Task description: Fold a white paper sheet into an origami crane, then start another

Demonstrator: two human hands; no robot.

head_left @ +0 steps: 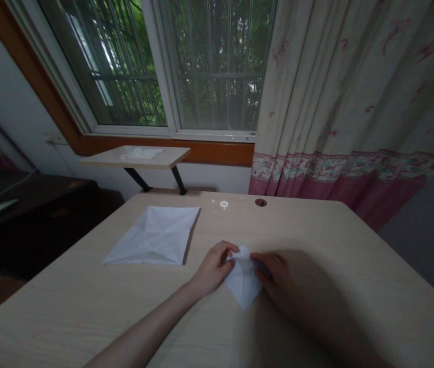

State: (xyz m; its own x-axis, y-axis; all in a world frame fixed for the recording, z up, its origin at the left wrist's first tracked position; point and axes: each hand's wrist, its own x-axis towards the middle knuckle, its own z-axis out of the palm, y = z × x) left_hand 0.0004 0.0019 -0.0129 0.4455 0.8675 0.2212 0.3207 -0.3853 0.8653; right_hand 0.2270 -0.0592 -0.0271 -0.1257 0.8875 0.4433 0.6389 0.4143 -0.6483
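A small piece of folded white paper, diamond-shaped with one corner toward me, lies on the pale wooden desk between my hands. My left hand pinches its left edge near the top, thumb and fingers closed on the paper. On the opposite side my right hand grips the upper right edge with bent fingers. A crease runs down the paper's middle, and its upper part is partly covered by my fingertips. To the left, a larger creased white sheet lies spread out on the desk, apart from both hands.
A small raised shelf on black legs stands at the desk's back left, with more white paper on it. Behind are a window and a patterned curtain. A round hole sits near the desk's back edge. A dark table stands left.
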